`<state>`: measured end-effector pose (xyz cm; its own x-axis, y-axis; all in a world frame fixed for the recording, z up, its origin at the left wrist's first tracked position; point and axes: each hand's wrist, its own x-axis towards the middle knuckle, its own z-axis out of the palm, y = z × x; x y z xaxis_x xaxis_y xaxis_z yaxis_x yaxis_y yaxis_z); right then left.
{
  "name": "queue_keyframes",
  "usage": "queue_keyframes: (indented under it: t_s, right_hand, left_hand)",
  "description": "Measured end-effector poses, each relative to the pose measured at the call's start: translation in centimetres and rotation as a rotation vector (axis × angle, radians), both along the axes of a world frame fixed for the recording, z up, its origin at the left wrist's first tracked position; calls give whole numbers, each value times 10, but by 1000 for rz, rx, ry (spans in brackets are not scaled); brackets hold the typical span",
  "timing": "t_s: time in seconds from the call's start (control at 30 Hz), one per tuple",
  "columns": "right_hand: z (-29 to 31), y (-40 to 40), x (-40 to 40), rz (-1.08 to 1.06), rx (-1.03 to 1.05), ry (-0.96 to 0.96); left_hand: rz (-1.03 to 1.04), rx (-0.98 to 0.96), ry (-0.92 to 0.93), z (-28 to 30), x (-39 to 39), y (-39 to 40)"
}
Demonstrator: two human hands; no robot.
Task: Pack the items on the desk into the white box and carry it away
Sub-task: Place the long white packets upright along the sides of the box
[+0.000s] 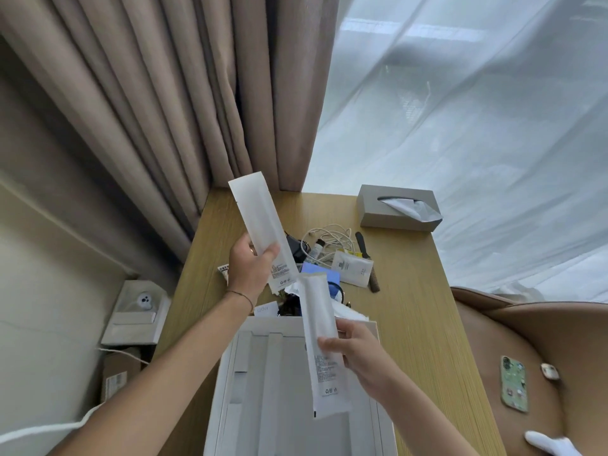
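Note:
My left hand (247,270) grips a long white paper packet (260,222) near its lower end and holds it up over the desk, tilted to the left. My right hand (355,352) grips a second long white packet (319,340) above the open white box (279,390), which stands at the desk's near edge. Behind the box lies a heap of small items: a white cable (329,238), a black charger (297,248), a blue card (320,276), a white sachet (352,268) and a dark comb (367,258).
A grey tissue box (396,207) stands at the far right of the wooden desk (414,324). Beige curtains hang behind. A brown chair at right carries a phone (514,383) and a small case (548,371). Boxes sit on the floor at left.

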<state>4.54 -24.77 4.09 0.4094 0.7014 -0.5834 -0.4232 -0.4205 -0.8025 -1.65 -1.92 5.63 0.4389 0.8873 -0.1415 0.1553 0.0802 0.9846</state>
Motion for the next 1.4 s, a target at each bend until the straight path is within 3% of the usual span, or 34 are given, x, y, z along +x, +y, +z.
queue_keyframes:
  t_s: [0.33, 0.77, 1.2, 1.4]
  right_hand:
    - [-20, -22, -27, 257, -106, -42]
    - [-88, 0, -49, 226, -385, -78]
    - [-129, 7, -66, 374, -541, -460]
    - [-125, 6, -61, 578, -679, -776]
  left_hand:
    - [83, -72, -1, -4, -59, -19]
    - [56, -123, 13, -6, -113, -50]
    - [-64, -250, 53, -6, -138, -80]
    - [-277, -332, 198, -8, -138, -101]
